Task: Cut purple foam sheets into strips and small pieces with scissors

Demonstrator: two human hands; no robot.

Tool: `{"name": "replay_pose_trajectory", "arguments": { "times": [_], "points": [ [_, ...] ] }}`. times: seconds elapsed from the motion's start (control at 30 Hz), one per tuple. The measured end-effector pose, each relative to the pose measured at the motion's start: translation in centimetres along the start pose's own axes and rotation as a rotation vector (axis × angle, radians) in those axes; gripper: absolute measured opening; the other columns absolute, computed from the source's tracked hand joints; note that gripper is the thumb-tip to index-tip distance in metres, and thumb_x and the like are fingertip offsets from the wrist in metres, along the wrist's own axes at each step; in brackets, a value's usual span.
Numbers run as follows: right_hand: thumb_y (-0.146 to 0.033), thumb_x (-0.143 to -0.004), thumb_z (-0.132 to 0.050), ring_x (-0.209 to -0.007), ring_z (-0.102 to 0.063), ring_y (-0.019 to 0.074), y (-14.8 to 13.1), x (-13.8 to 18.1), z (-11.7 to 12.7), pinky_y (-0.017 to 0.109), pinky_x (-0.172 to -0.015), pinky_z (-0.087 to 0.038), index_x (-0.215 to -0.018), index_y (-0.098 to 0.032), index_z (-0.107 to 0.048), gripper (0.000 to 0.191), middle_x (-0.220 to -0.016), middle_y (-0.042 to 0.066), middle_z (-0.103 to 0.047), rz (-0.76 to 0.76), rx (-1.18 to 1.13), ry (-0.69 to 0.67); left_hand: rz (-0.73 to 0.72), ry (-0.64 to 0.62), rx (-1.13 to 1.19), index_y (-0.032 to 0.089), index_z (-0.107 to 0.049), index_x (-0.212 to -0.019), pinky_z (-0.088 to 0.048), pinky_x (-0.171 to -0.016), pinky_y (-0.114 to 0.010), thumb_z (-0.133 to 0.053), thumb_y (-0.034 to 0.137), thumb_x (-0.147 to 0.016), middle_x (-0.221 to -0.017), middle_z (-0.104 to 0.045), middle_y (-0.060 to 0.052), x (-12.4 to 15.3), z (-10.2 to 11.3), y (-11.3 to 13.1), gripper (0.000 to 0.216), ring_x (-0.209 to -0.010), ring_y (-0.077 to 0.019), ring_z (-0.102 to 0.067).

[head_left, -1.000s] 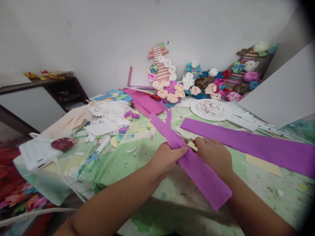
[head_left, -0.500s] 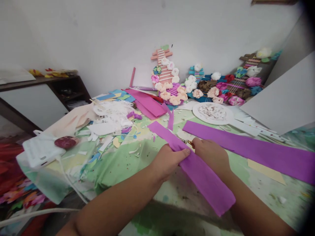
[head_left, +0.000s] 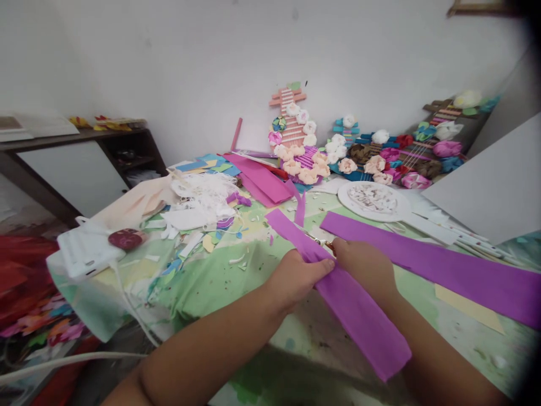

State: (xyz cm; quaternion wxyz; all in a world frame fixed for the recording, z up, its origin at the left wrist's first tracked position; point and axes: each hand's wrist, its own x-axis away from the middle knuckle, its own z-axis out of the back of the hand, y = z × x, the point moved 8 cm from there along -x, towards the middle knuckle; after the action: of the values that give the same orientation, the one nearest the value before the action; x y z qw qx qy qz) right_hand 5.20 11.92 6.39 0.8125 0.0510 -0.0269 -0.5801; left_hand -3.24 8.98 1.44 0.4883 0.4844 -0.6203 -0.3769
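A long purple paper strip (head_left: 363, 316) slants across the middle of the view, pinched between the thumb and fingers of my left hand (head_left: 302, 276). My right hand (head_left: 363, 265) is closed round the handles of a pair of scissors (head_left: 318, 239), whose metal blades lie along the strip's right edge. How far the blades are apart I cannot tell. Beyond the blades a narrow purple offcut (head_left: 300, 208) stands away from the strip. To the right of my right hand lies a wider purple paper piece (head_left: 456, 276) on the table.
Pink paper sheets (head_left: 262, 183), white string (head_left: 203, 194) and paper scraps cover the table's (head_left: 211, 293) far left. A white power adapter (head_left: 87, 248) with a cable sits at the left edge. Flower-decorated crafts (head_left: 296, 129) lean on the wall near a white paddle-shaped board (head_left: 374, 200).
The whole view has shifted, so everything appears slightly farther right and lower. Both hands keep their hold on the strip and the scissors, with more of the blades showing.
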Motion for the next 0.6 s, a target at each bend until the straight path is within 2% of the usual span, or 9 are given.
{"name": "replay_pose_trajectory", "arguments": {
  "times": [0.4, 0.6],
  "points": [
    [-0.026, -0.07, -0.049, -0.057, -0.056, 0.0169, -0.5, -0.9, -0.3, 0.024, -0.044, -0.025, -0.07, -0.017, -0.054, 0.01, -0.064, 0.006, -0.061, 0.034, -0.036, -0.027, -0.008, 0.042, -0.074, 0.012, -0.065, -0.072, -0.041, -0.055, -0.022, -0.064, 0.026, -0.063, -0.068, -0.061, -0.005, 0.3, 0.4, 0.5, 0.017, -0.063, -0.0127, -0.054],
    [-0.025, -0.071, -0.048, -0.058, -0.057, 0.018, -0.8, -1.1, -0.1, 0.024, -0.044, -0.025, -0.07, -0.016, -0.055, 0.011, -0.063, 0.008, -0.06, 0.043, -0.017, -0.023, -0.016, 0.036, -0.006, 0.012, -0.065, -0.072, -0.043, -0.057, -0.023, -0.064, 0.024, -0.063, -0.067, -0.062, -0.004, 0.3, 0.4, 0.5, 0.015, -0.062, -0.0126, -0.055]
  ]
}}
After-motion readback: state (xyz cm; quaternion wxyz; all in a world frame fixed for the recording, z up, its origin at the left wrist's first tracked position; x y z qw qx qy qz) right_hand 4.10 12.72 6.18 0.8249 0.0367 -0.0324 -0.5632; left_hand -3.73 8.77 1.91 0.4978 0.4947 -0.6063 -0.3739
